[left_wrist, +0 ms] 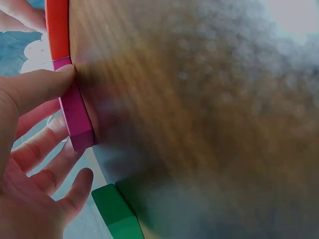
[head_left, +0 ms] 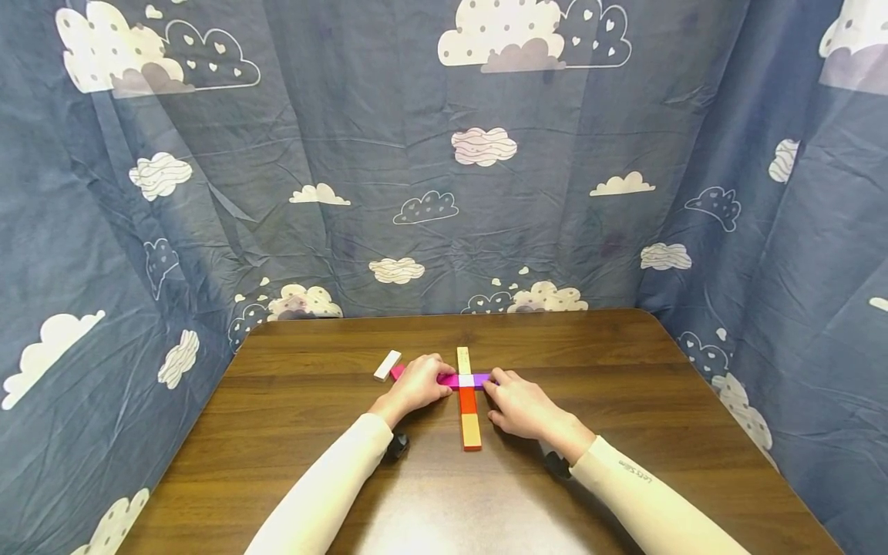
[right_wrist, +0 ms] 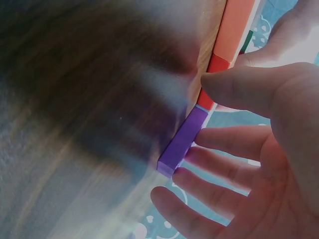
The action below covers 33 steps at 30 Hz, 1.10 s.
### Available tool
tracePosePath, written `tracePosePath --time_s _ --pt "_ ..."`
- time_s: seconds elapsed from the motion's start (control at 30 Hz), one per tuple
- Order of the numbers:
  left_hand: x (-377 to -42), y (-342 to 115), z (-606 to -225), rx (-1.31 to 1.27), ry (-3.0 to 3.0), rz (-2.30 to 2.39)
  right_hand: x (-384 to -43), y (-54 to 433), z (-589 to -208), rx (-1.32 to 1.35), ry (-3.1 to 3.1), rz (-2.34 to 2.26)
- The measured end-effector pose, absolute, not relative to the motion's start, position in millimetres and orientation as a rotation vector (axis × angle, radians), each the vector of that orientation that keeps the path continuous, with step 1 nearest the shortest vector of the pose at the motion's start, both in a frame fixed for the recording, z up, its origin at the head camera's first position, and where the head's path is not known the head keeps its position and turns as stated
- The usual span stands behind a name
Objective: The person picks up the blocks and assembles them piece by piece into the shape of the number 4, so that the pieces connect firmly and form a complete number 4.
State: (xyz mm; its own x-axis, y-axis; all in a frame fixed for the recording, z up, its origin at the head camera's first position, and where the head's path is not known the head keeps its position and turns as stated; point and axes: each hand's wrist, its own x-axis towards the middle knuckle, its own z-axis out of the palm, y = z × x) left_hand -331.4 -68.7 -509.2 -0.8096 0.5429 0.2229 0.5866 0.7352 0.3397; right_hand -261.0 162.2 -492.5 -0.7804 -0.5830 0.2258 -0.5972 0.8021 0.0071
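Note:
Small coloured blocks form a cross on the table. My left hand (head_left: 414,388) pinches the magenta block (left_wrist: 75,112) of the left arm, thumb on its near side, fingers behind. On the opposite arm, the straightened fingers of my right hand (head_left: 525,405) touch the purple block (right_wrist: 182,139); its thumb (right_wrist: 234,89) stands apart from that block. A white block (head_left: 466,381) sits at the crossing. Beyond it lies a cream block (head_left: 463,361). Nearer me are a red block (head_left: 468,400) and a light orange block (head_left: 471,432), end to end.
A loose white block (head_left: 387,365) lies left of the cross, beside a pink block (head_left: 398,372) partly hidden by my left hand. In the left wrist view a green block (left_wrist: 117,211) shows near the fingers. The brown wooden table (head_left: 312,432) ends at a cloud-patterned curtain (head_left: 381,154).

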Motion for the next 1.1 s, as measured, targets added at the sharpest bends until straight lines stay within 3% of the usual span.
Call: tracePosePath --time_s 0.53,1.1 --pt "-330.4 -100.7 -489.1 -0.893 -2.741 -0.794 -261.7 163.6 -492.2 0.925 -2.756 0.090" --pt "-327.5 -134.0 -502.3 -0.785 -2.731 -0.759 -258.0 163.7 -490.8 0.935 -2.770 0.105"
